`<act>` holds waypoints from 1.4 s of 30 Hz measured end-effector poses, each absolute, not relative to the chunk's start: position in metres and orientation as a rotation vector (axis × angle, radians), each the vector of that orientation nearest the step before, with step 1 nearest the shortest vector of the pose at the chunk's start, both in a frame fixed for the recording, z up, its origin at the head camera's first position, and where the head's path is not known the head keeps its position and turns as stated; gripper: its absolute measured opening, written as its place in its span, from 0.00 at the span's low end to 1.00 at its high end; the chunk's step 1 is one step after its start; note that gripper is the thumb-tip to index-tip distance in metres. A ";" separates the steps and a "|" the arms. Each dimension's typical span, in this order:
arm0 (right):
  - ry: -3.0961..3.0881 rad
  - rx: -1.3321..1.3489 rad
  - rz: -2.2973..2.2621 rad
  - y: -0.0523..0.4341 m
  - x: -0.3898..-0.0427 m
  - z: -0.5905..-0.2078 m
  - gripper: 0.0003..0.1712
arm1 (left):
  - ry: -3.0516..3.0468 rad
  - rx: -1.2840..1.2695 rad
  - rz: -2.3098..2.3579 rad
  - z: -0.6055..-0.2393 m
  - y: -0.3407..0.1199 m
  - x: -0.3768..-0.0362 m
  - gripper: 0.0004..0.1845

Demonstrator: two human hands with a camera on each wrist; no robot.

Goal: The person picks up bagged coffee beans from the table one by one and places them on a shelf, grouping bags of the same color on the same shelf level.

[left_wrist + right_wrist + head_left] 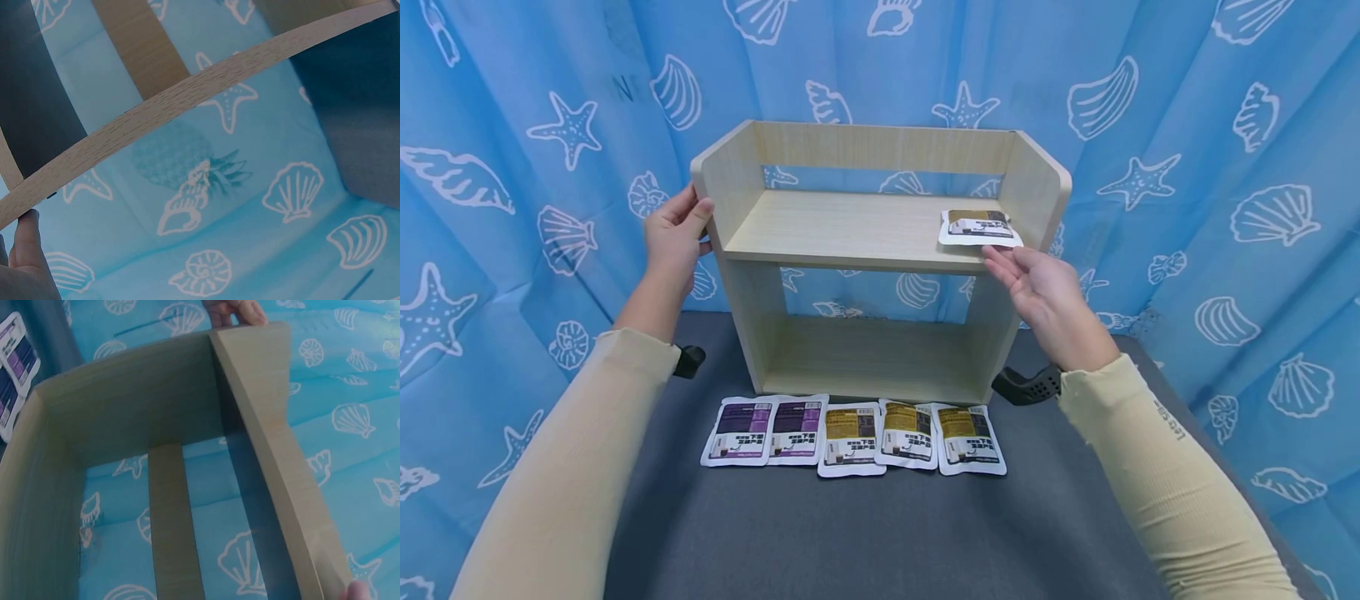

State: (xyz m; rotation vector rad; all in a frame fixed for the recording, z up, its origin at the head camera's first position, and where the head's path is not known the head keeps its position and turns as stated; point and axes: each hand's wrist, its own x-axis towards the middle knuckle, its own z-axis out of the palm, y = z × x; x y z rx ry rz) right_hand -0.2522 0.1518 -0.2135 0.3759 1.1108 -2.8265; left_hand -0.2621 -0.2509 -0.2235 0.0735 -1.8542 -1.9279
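I see a gold-labelled packet (979,227) lying flat at the right end of the upper board of a small wooden shelf (857,229), close against the right side panel. My right hand (1045,296) hovers just below and in front of that packet, fingers straight and relaxed, the fingertips at the board's front edge; I cannot tell whether they touch the packet. My left hand (673,237) grips the top of the shelf's left side panel, thumb on the front edge and fingers curled round the outside. The shelf stands on a dark grey table (880,533). In front of it lies a row of five packets (853,435), two purple on the left, three gold on the right, edges overlapping. A blue seashell curtain (1225,167) hangs behind.
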 end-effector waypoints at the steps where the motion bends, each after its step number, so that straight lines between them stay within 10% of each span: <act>1: 1.084 0.371 -2.834 0.152 -0.252 -0.213 0.37 | -1.855 0.075 -1.926 -0.223 -0.251 -0.262 0.28; 42: 0.954 0.153 -2.793 0.191 -0.211 -0.254 0.41 | -1.847 0.103 -1.937 -0.221 -0.248 -0.261 0.29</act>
